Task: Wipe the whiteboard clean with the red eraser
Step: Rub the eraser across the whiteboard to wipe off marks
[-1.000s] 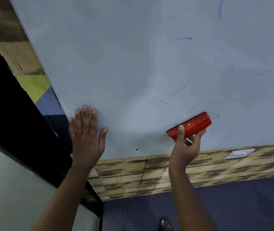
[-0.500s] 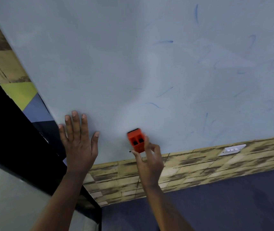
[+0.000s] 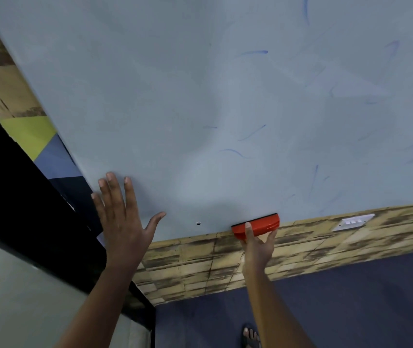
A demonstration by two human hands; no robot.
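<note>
The red eraser (image 3: 255, 226) sits pressed against the whiteboard (image 3: 200, 96) at its bottom edge, lying lengthwise along that edge. The right hand (image 3: 257, 243) grasps it from below, thumb on the near face and fingers curled round the far end. Faint blue marker streaks (image 3: 254, 52) dot the board above and to the right (mostly thin strokes). The left hand (image 3: 122, 217) lies flat on the board, fingers spread and released, near its lower left corner. A white switch plate (image 3: 353, 221) sits on the brick-patterned wall (image 3: 200, 267) below.
</note>
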